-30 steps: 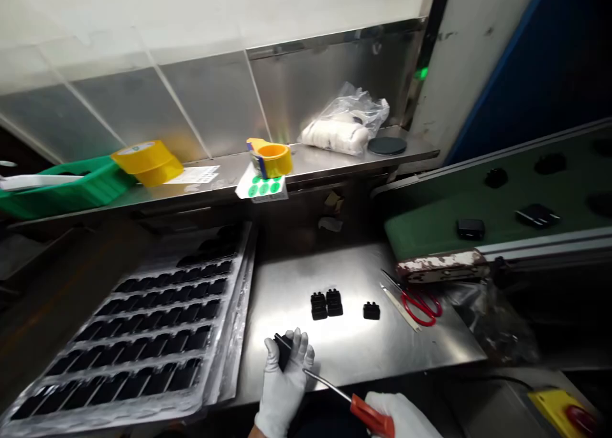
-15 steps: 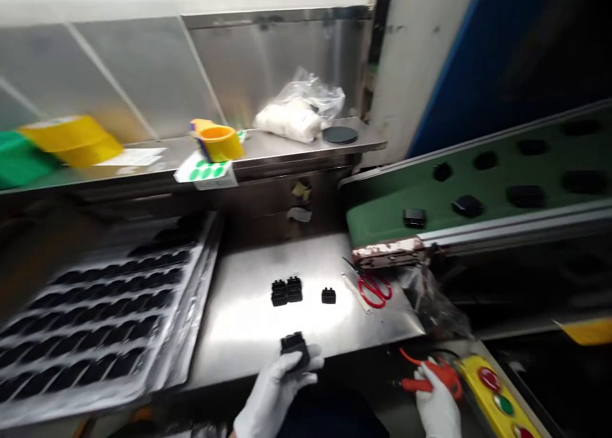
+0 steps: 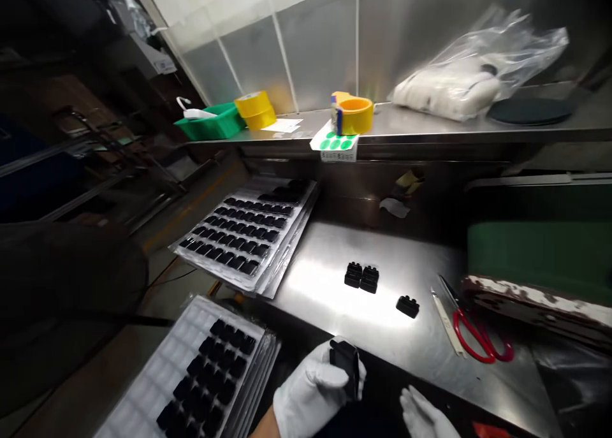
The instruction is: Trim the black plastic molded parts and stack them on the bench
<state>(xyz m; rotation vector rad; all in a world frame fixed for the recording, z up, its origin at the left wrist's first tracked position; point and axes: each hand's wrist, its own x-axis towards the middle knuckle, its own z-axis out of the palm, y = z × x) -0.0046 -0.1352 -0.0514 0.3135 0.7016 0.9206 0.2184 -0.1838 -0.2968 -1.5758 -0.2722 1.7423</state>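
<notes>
My left hand (image 3: 318,384), in a white glove, is closed around a black plastic part (image 3: 348,365) just off the front edge of the steel table. My right hand (image 3: 423,412), also gloved, shows at the bottom edge with its fingers stretched out and nothing in them. Beside it, a bit of a red-orange tool (image 3: 490,430) pokes into view, mostly cut off. A small cluster of black parts (image 3: 361,277) stands on the steel table (image 3: 315,298), and a single black part (image 3: 408,306) lies to its right.
Trays of black parts (image 3: 234,227) lie stacked on the table's left; a lower, partly filled tray (image 3: 157,361) sits nearer. Red-handled scissors (image 3: 473,336) and a white-handled cutter (image 3: 447,323) lie beside the green conveyor (image 3: 540,247). Tape (image 3: 356,116) and a plastic bag (image 3: 454,81) rest on the shelf.
The view has swung left, bringing a lower tray in. My right hand has let go of the red-orange tool and moved left of it. My left hand still holds the black part.
</notes>
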